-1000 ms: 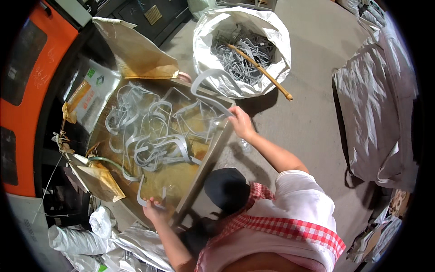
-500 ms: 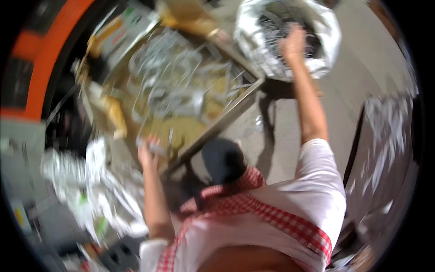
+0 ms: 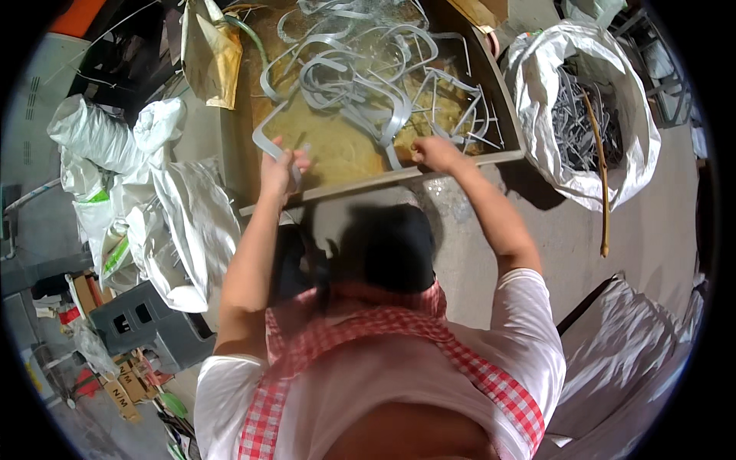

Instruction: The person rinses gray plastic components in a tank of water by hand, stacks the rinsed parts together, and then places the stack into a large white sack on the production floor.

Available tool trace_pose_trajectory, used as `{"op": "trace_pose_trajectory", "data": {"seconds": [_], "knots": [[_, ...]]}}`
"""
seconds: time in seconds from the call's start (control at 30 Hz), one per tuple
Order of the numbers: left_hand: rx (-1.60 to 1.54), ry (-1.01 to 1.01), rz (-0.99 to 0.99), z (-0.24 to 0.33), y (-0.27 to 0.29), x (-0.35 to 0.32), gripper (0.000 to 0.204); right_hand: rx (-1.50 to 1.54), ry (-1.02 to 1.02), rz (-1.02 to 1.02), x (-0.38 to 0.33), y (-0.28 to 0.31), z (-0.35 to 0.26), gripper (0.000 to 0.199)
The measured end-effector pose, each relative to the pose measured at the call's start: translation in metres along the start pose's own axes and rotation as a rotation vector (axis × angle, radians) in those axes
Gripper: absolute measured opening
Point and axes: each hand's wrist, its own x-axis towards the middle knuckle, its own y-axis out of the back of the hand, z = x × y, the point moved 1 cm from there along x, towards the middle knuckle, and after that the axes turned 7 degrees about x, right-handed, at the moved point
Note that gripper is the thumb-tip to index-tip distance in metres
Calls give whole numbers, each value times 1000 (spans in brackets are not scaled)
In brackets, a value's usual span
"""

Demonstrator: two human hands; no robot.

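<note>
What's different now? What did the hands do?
The right hand reached right to the white sack, then came back left to the near rim of the tray, without the long grey strip it had held. The left hand still holds a bent grey strip, and the brown stick still pokes out of the sack.

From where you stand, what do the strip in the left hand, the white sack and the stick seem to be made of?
Strip: probably plastic, grey and smooth, with a soft sheen along its bend.
Sack: likely plastic fabric, slightly glossy, judging by its crisp creases.
Stick: perhaps bamboo or wood, given its tan colour and slender, slightly bent shape.
</note>
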Motion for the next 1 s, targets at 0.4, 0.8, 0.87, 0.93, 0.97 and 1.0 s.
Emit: {"op": "trace_pose_trajectory", "data": {"seconds": [0.4,0.8,0.87,0.93,0.97,1.0], "knots": [[-211,-8,-58,-37,40,51,22,-940,266,-94,131,-42,-53,29],[-197,65,57,9,50,41,33,114,9,228,182,44,-173,31],[-314,63,-21,-1,49,42,35,434,-40,222,163,46,-207,42],[-498,44,-74,-3,48,42,38,604,-55,-22,135,30,-249,57],[-557,64,-113,5,49,37,42,517,143,-84,130,6,-247,59],[-582,43,-120,0,53,38,41,422,291,-91,124,-12,-252,59]]}}
